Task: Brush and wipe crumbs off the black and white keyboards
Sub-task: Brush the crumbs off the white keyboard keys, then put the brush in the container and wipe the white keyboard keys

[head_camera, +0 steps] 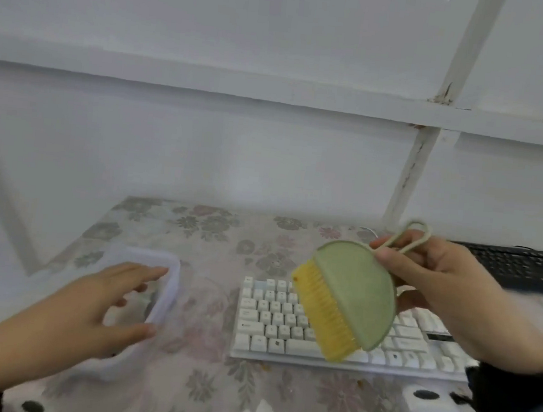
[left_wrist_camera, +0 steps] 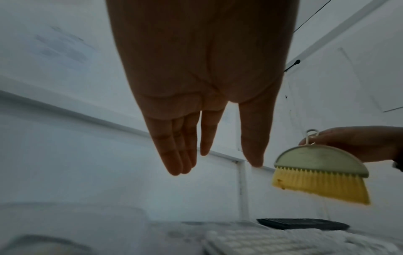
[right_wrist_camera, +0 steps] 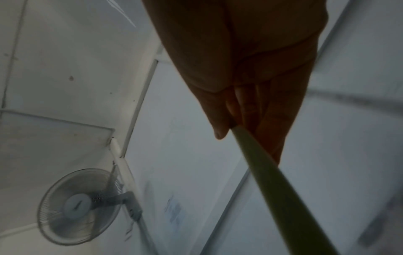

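**Brush held above white keyboard, left hand over clear tub**

Two keyboards on a floral-patterned desk (head_camera: 201, 393). One brush, one clear plastic tub, two hands.

White keyboard (head_camera: 273, 317): pale keys in neat rows, lying flat near the front centre of the desk, partly hidden behind the brush. Black keyboard (head_camera: 521, 267): dark and flat, farther back at the right edge, apart from the white one. A few small orange-brown specks on the desk just in front of the white keyboard, possibly crumbs, though too blurred to be sure.

Brush (head_camera: 350, 298): half-round sage-green back, a straight fringe of short yellow bristles, and a thin pale loop at the top. Raised in the air over the white keyboard, tilted, bristles pointing down and to the left, not touching the keys.

Right hand (head_camera: 447, 287): lifted above the desk, grip pinching the loop between thumb and fingers where it joins the green back, dark sleeve at the wrist.

Left hand (head_camera: 90, 305): reaching forward, palm down, fingers straight and slightly spread, grip holding nothing. Positioned over the clear tub (head_camera: 171, 282), which sits left of the white keyboard; contact with the rim unclear from the motion blur.
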